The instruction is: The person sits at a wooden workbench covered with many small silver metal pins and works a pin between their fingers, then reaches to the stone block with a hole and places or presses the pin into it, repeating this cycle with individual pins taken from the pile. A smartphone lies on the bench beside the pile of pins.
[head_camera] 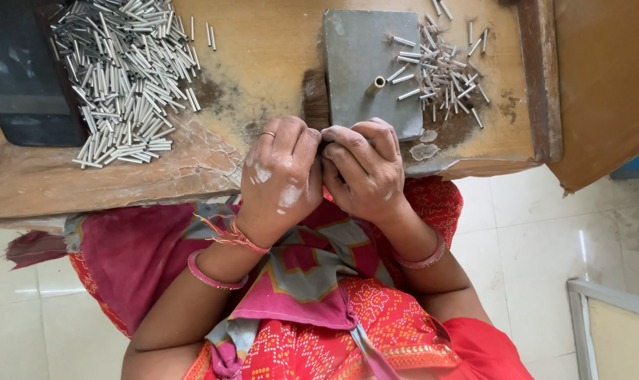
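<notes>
Hands meet at the bench (277,63) edge — the left hand (281,179) and right hand (365,172) press fingertips together, curled shut on something small that stays hidden between them, so what they grip cannot be told. Just beyond them lies a grey plate (365,53) with a short brass tube (375,86) standing on it. Thin pins (443,70) lie scattered to its right — a big heap of metal tubes (126,74) sits far left.

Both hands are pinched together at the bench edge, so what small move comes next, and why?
Probably the right hand reaches to the small scattered tubes beside the grey block; both it and the left hand sit closed together, their contents hidden, with that loose pile closest.
</notes>
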